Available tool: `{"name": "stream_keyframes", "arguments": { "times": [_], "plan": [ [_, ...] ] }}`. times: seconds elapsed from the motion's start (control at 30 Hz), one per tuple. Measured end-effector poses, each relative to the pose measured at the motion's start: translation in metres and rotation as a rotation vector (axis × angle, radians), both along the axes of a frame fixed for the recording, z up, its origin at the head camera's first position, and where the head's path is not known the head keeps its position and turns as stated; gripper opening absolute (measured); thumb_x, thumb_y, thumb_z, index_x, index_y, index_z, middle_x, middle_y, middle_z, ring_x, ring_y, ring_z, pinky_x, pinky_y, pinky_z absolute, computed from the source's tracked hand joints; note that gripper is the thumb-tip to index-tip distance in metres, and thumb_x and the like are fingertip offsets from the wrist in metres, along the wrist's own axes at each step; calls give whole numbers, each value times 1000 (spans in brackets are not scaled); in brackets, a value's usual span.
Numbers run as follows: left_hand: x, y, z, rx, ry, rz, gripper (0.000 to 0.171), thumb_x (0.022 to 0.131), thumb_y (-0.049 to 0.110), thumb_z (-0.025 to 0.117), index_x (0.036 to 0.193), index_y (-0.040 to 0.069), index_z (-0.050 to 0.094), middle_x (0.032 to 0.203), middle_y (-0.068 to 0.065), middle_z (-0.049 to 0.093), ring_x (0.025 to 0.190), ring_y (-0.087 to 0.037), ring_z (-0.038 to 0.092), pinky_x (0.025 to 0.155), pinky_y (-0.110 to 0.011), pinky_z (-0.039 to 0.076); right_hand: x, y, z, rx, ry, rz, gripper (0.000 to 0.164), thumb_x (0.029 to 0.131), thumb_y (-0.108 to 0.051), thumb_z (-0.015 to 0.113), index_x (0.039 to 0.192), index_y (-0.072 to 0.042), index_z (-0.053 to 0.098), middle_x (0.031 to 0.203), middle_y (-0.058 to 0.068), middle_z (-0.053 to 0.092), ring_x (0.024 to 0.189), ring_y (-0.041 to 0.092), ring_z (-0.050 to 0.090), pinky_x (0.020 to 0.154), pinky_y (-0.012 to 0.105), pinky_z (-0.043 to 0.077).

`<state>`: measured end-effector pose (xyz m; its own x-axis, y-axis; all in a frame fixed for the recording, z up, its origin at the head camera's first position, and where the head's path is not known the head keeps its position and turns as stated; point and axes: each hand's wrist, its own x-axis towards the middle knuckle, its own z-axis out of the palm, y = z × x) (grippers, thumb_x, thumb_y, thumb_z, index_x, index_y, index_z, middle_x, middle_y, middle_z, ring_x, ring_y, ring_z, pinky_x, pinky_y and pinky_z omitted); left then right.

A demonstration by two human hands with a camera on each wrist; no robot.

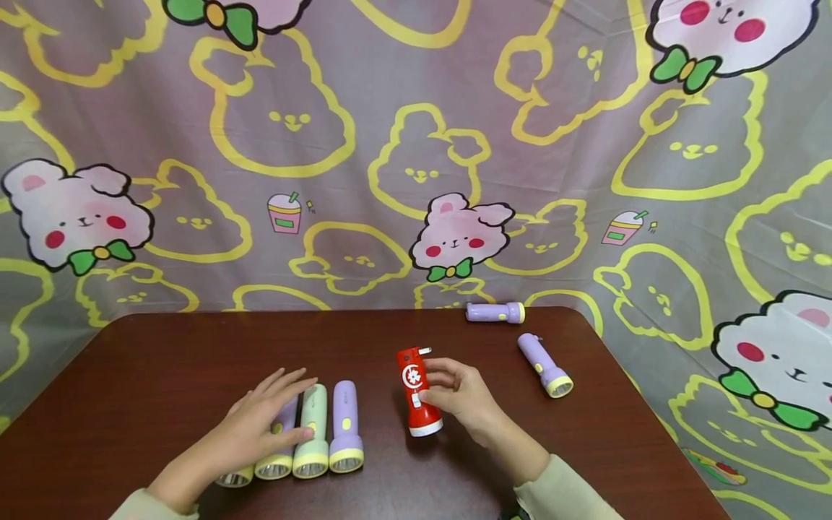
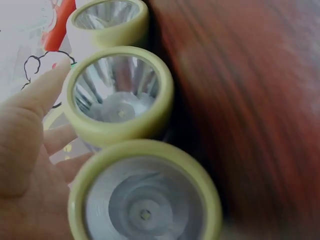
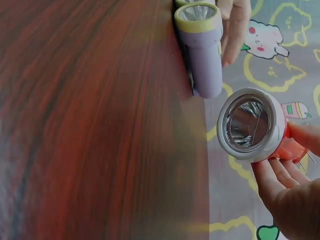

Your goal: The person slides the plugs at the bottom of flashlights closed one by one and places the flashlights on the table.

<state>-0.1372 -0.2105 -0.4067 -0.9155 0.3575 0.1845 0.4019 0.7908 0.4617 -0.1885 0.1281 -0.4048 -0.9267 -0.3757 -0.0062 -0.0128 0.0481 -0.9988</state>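
A red flashlight with a white rim and two metal prongs is pinched by my right hand, tilted above the table. Its lens end faces the right wrist camera. Several flashlights stand side by side at the left front: a purple one, a green one, another purple one and a leftmost one mostly hidden. Over this row my left hand spreads its fingers, covering parts of the bodies. In the left wrist view the thumb lies beside yellow-rimmed lenses.
Two more purple flashlights lie apart on the brown table: one at the back edge, one at the right. A patterned cloth hangs behind and beside the table. A small colourful item lies beyond the right edge.
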Motion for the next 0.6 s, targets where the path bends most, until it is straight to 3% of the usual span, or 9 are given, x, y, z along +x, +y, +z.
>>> {"name": "stream_keyframes", "arguments": {
  "times": [0.13,0.27,0.4,0.6],
  "plan": [
    [-2,5,1,9,60,1,62,88,46,72,143,24,52,153,-10,46,142,-46,34,92,-82,32,1,-5,-1,-15,-12,7,52,85,3,69,133,10,51,117,26,69,91,13,69,82,29,57],
    [-6,9,1,39,105,-20,59,89,39,72,143,21,54,152,-8,47,142,-45,35,92,-79,36,3,-10,-1,-34,-26,18,52,84,3,69,133,10,51,118,27,68,90,13,69,82,30,57],
    [-9,15,3,131,103,-56,56,91,33,72,142,16,54,150,-9,49,140,-43,39,95,-73,40,4,-14,-2,-48,-36,26,52,84,3,68,133,10,51,119,29,66,91,14,69,83,30,57],
    [-18,27,9,238,103,-92,52,94,26,70,142,18,53,146,-4,53,135,-32,49,98,-56,48,3,-20,-3,-68,-44,38,53,85,3,68,134,10,50,120,28,67,93,15,69,85,31,57]
  ]
}}
